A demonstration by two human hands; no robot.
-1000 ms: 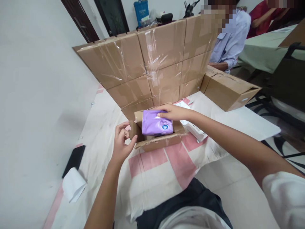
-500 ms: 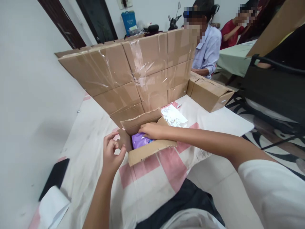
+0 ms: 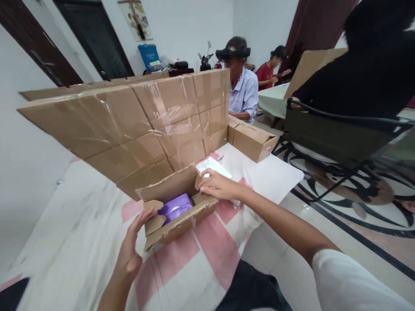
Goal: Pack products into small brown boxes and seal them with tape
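Note:
An open cardboard box (image 3: 181,231) stands on the cloth-covered table in front of me, its long flaps raised and tilted outward. Inside lies a shiny purple plastic pack (image 3: 177,207). My left hand (image 3: 131,246) is at the box's left end, its fingers extended against the short flap (image 3: 152,211), which is folded inward. At the opposite end, my right hand (image 3: 217,183) has its fingers curled over the right short flap (image 3: 198,181), thumb on the inner side.
A tall taped cardboard panel (image 3: 162,125) rises behind the box. White paper with writing (image 3: 214,166) lies beside my right hand. A closed carton (image 3: 253,140) sits at the table's right corner. Beyond are a person in a light shirt (image 3: 244,93) and a dark chair (image 3: 337,138).
My right hand has left the purple pack and moved to the right flap. My left hand has come onto the left flap, now bent inward. The view has swung right.

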